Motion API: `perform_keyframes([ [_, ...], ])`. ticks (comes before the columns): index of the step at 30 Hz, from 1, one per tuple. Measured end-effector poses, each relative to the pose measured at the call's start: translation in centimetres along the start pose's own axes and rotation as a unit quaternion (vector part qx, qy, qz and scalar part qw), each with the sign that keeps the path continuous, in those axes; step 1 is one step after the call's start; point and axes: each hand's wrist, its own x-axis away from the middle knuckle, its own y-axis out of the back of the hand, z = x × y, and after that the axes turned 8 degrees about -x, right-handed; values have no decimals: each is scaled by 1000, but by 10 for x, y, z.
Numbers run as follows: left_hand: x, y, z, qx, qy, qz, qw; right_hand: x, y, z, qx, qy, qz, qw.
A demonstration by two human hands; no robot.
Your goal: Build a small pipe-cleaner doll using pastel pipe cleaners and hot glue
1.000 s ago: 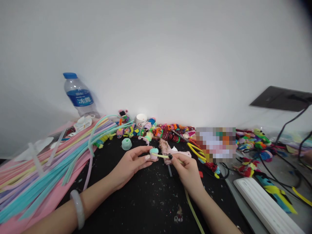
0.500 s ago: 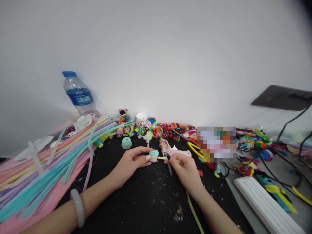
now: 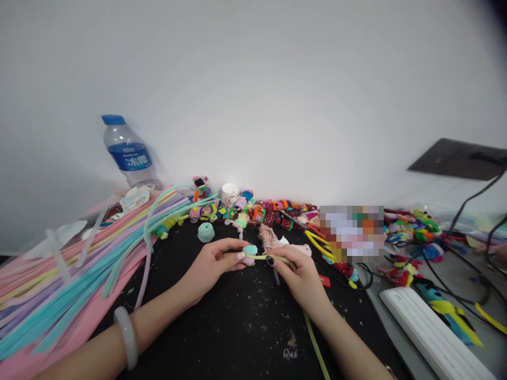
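My left hand (image 3: pixel 212 266) pinches a small pink and teal pipe-cleaner coil (image 3: pixel 249 252) over the black mat (image 3: pixel 237 327). A yellow-green pipe cleaner (image 3: pixel 312 338) runs from that coil through the closed fingers of my right hand (image 3: pixel 303 277) and trails down toward me. Just behind the hands lies a pink glue gun (image 3: pixel 285 245). A teal coiled ring (image 3: pixel 206 232) sits on the mat beyond my left hand.
A heap of pastel pipe cleaners (image 3: pixel 67 274) covers the left side. A water bottle (image 3: pixel 127 153) stands at the back left. Small colourful figures (image 3: pixel 253 211) line the wall. Yellow-handled pliers (image 3: pixel 319 244), cables and a white power strip (image 3: pixel 431 332) lie at right.
My right hand has turned and slid slightly left along the yellow-green pipe cleaner, closer to the coil. My left hand has held still.
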Motion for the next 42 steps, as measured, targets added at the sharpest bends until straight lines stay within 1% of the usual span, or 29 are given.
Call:
perform_keyframes([
  [5,2,-1,-2,34,14,-1,999,0,1,2,0,0,-4,1000],
  [10,2,0,-4,92,46,31,994,-1,2,4,-28,11,5,1000],
  [15,1,0,-5,56,71,50,995,-1,7,6,-21,43,30,998],
  [20,1,1,-4,50,72,64,994,-2,11,6,-11,54,65,996],
  [24,1,2,-5,52,73,70,993,-3,11,5,0,62,79,995],
  [30,3,3,-5,51,79,69,993,-3,11,4,16,60,73,995],
  [42,1,4,-2,40,69,59,995,-2,11,3,32,62,56,996],
])
